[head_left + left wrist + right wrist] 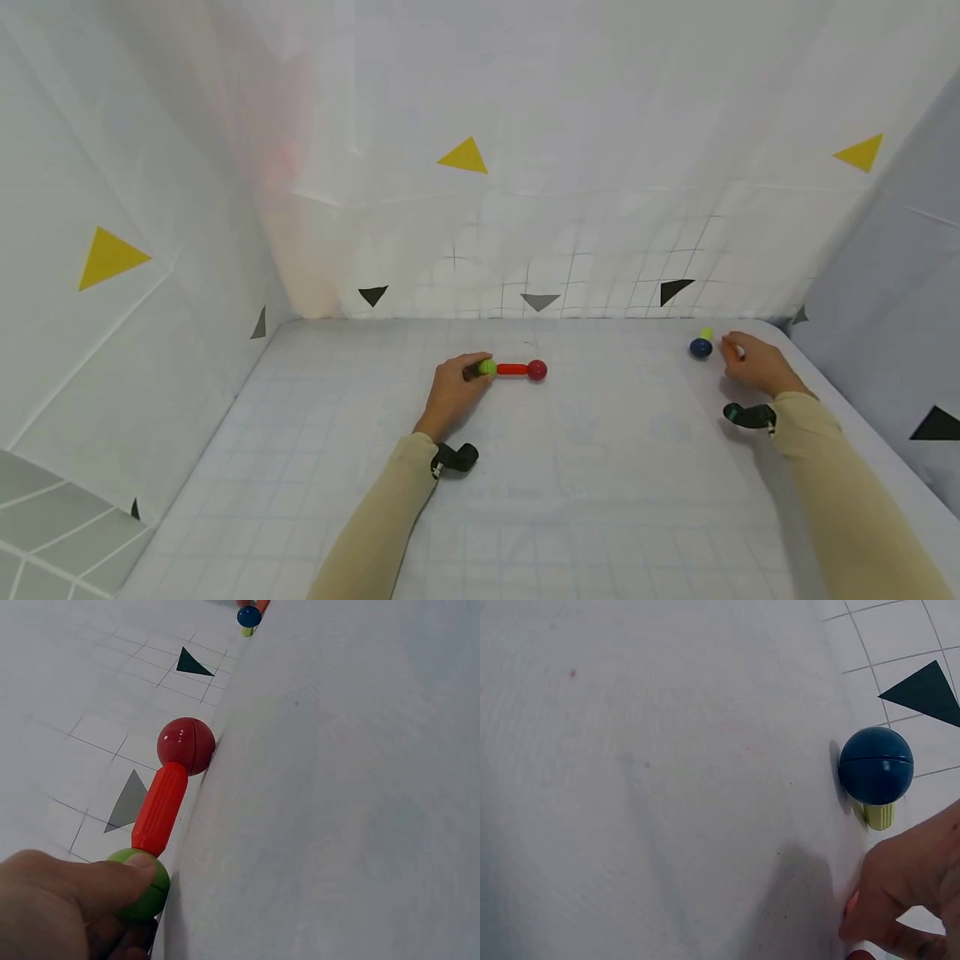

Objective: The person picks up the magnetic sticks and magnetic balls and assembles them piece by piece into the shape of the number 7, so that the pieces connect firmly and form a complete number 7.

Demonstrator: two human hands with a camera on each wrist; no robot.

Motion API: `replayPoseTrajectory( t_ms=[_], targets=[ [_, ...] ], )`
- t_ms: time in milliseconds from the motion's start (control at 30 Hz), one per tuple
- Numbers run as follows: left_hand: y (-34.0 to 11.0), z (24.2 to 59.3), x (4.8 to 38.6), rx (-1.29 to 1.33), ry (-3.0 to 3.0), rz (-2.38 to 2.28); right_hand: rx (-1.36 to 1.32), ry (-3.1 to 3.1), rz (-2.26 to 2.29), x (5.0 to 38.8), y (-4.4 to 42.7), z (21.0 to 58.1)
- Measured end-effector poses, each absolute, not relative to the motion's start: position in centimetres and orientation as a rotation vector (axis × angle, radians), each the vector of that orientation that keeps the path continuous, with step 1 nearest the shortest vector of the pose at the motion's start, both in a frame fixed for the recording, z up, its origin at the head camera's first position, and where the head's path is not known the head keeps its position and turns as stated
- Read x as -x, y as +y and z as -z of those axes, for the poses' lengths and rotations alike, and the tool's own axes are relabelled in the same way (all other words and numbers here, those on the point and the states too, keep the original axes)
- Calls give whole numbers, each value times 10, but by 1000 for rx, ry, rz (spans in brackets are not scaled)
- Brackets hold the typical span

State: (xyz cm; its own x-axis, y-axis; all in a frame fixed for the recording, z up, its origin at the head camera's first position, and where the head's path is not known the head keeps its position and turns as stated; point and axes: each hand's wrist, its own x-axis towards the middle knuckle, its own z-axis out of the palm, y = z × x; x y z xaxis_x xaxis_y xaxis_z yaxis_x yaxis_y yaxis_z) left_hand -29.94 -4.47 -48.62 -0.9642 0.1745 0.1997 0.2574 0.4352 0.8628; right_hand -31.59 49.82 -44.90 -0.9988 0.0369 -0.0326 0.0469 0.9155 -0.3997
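My left hand [452, 392] pinches a green ball [487, 367] between thumb and fingers. A red rod [512, 369] joins that ball to a red ball [537, 370]; in the left wrist view the rod [160, 808] slants up to the red ball [186, 746]. Something dark [471, 372] shows between the left fingers. At the right, my right hand [761, 367] has its fingers curled round a small orange piece [851, 902], mostly hidden. Beside this hand lies a dark blue ball [701, 348] with a short yellow-green rod [707, 333]. A bit of red [860, 955] shows below the right fingertips.
The white table [585, 467] has faint grid lines. White sheets [600, 100] with yellow and dark triangles stand behind and at both sides. Grey tiled floor [45, 508] shows at the lower left. Dark wrist cameras [457, 457] sit at both cuffs.
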Motion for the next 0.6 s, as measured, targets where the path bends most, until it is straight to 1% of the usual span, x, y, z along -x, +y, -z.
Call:
replayPoseTrajectory(
  t_ms=[233,600],
  targets=[
    [-45,485,301,414,-2581,1570,11,3051,622,319,503,443],
    [-45,488,302,415,-2588,1567,-113,2905,650,315,506,437]
  ],
)
